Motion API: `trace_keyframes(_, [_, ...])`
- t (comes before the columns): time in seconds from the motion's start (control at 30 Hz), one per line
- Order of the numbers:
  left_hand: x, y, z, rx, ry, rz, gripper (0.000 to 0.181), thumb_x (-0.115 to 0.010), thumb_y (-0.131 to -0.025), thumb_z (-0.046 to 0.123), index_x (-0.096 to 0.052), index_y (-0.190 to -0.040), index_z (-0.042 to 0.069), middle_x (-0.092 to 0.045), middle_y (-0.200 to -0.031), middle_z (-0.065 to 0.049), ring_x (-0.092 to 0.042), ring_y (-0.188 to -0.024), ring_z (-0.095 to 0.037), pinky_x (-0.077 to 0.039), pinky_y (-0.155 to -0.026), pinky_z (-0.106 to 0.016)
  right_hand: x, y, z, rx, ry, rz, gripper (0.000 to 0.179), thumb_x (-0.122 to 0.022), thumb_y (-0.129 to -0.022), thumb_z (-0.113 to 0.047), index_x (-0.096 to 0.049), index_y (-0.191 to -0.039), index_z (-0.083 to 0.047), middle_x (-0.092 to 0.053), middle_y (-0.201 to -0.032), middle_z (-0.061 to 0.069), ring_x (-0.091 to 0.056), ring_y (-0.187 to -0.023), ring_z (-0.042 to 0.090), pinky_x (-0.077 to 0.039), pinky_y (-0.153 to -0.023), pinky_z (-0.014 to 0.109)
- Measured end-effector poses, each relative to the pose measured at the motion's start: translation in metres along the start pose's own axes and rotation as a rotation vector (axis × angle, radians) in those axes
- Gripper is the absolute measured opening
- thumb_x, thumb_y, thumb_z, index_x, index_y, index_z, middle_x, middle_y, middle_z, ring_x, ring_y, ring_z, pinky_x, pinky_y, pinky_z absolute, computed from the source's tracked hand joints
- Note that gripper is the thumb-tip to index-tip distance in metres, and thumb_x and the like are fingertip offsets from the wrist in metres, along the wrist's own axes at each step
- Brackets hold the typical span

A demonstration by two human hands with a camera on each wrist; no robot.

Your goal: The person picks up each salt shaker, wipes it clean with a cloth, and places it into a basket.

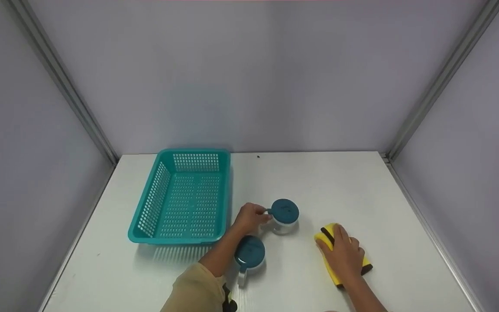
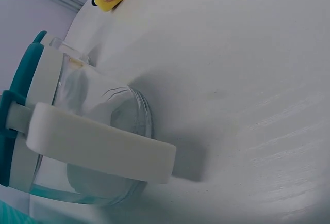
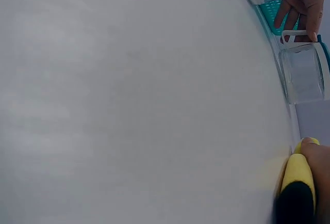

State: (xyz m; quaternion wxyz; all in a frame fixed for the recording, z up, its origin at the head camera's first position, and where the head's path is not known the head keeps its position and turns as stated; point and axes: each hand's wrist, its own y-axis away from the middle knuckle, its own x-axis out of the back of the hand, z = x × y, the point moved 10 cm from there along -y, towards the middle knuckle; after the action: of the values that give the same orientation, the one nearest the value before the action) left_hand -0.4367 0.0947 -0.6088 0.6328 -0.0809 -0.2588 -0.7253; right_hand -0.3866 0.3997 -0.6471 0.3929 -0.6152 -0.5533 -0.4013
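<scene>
My left hand (image 1: 250, 218) pinches the handle side of the farther glass jar (image 1: 285, 211), which stands upright with a dark teal lid. In the right wrist view, the fingers of that hand are at the white handle (image 3: 295, 34). A second, similar jar (image 1: 250, 252) stands nearer, beside my left forearm; its broad white handle (image 2: 98, 141) fills much of the left wrist view. Over on the right, my right hand (image 1: 347, 253) grips a folded yellow cloth (image 1: 334, 275) with dark edging, fingers on top and thumb at its left side.
A teal perforated basket (image 1: 222, 197) stands on the white table (image 1: 319, 182) left of the jars, with nothing in it. Grey panels (image 1: 249, 78) enclose the table at the back and both sides. A small dark speck lies by the back edge.
</scene>
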Motion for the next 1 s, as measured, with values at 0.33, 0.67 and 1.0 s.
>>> trace_keyframes(0.33, [0.0019,-0.0041,-0.0030,-0.020,0.035,0.001,0.015,-0.074,-0.088,0.017,-0.075,-0.102,0.011,-0.068,-0.091,-0.002,-0.064,-0.084,-0.020,-0.055,-0.069,-0.029,-0.0008,-0.0003,-0.0012,0.009,0.002,-0.008,0.093,-0.052,-0.087,-0.072,-0.028,-0.154,-0.012,-0.036,-0.156,0.014,-0.041,-0.125,0.045,-0.035,-0.094,0.063])
trace_keyframes(0.67, [0.0017,-0.0042,0.0019,-0.019,-0.017,0.038,0.028,-0.078,-0.084,0.018,-0.073,-0.109,0.006,-0.067,-0.091,-0.003,-0.059,-0.083,-0.018,-0.054,-0.071,-0.029,-0.0005,-0.0004,0.0001,0.010,-0.001,0.001,0.094,-0.054,-0.087,-0.071,-0.027,-0.154,-0.010,-0.035,-0.156,0.015,-0.041,-0.125,0.044,-0.035,-0.097,0.062])
trace_keyframes(1.0, [0.0024,-0.0043,0.0005,-0.043,-0.023,0.045,0.020,-0.079,-0.083,0.019,-0.077,-0.101,0.011,-0.065,-0.082,-0.001,-0.055,-0.079,-0.017,-0.046,-0.063,-0.027,-0.0019,-0.0007,-0.0002,0.032,-0.064,0.018,0.103,-0.060,-0.086,-0.067,-0.020,-0.155,-0.003,-0.035,-0.151,0.023,-0.044,-0.123,0.042,-0.042,-0.100,0.057])
